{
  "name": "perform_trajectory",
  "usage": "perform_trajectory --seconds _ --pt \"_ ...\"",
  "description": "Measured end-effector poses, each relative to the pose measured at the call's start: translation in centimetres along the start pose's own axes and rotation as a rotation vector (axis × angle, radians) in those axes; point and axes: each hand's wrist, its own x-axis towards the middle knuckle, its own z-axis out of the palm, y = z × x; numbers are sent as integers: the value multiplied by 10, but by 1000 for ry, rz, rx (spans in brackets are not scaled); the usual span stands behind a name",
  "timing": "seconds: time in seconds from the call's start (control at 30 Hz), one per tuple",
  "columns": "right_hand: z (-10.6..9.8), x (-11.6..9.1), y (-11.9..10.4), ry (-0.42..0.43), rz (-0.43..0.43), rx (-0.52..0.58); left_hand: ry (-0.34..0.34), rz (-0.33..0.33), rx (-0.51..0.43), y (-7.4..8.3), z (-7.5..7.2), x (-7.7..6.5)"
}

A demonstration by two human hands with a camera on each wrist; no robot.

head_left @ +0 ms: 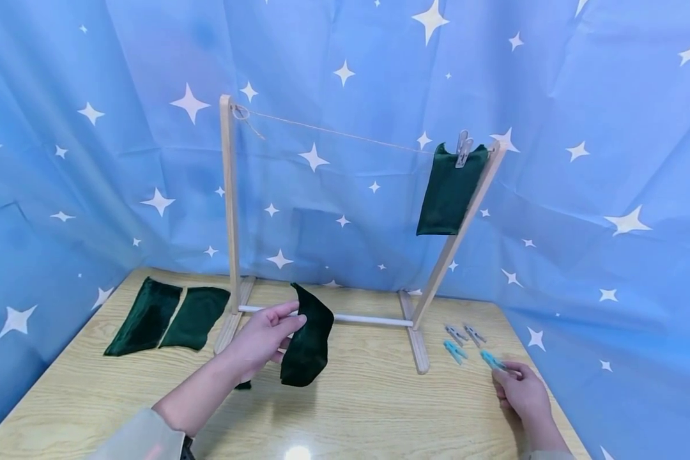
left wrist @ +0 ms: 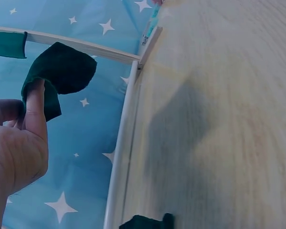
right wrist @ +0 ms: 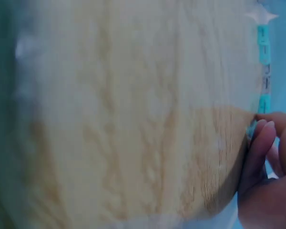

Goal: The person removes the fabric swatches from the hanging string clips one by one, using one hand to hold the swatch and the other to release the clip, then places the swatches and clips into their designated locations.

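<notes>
My left hand (head_left: 264,335) pinches a dark green cloth piece (head_left: 307,345) by its left edge, holding it above the table in front of the wooden rack. In the left wrist view the same cloth (left wrist: 62,67) droops over the fingers. Off to the right, my right hand (head_left: 523,390) pinches the near end of a teal clothespin (head_left: 490,359). The right wrist view shows thumb and fingertips together on it, mostly covering it. Beside that hand lie another teal clothespin (head_left: 453,351) and two grey clothespins (head_left: 464,333).
A string (head_left: 339,133) spans the rack's posts (head_left: 230,204). Near its right end hangs a green cloth (head_left: 450,195) under clear clips (head_left: 463,150). Two green cloths (head_left: 146,316) lie at the table's left. Another cloth's corner (head_left: 243,385) shows below the left forearm. A starry curtain (head_left: 345,243) stands behind.
</notes>
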Motion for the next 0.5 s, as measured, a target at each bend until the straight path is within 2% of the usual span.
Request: perform_trajectory --seconds 0.2,0.5 --pt "0 1 0 1 11 -6 -22 -26 -33 -12 -1 3" --pt "0 2 5 28 -3 -38 -51 -101 -13 -39 -2 12"
